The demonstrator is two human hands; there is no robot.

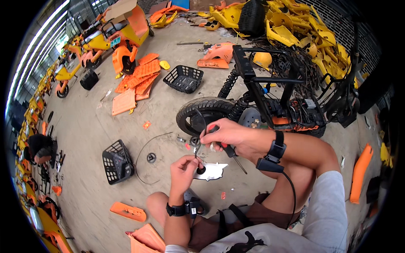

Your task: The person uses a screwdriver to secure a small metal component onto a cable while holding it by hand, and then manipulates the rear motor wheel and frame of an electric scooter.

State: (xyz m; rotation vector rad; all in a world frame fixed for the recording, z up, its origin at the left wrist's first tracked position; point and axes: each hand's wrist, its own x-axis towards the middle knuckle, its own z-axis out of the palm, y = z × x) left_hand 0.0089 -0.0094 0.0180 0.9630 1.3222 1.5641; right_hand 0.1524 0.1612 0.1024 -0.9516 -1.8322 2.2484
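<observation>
My right hand (225,135) is closed around a screwdriver (229,151) with a red and black handle, its thin shaft slanting down to the right. The thumb and fingers of that hand also pinch a thin black cable (204,120). Lower and to the left, my left hand (183,172) is closed, its fingertips pinching the cable's lower stretch. Against those fingertips is a flat, shiny white part (212,172) with a dark round spot. How the cable joins it is hidden. Past my right hand stands a stripped scooter frame (270,80) with its rear wheel (202,114).
Black baskets (184,79) (118,162) sit on the concrete floor. A small sprocket (151,157) and a curved loose cable (141,156) lie left of my hands. Orange panels (141,78) are stacked farther off; yellow panels (291,25) are heaped at the back. Another person (40,147) crouches far left.
</observation>
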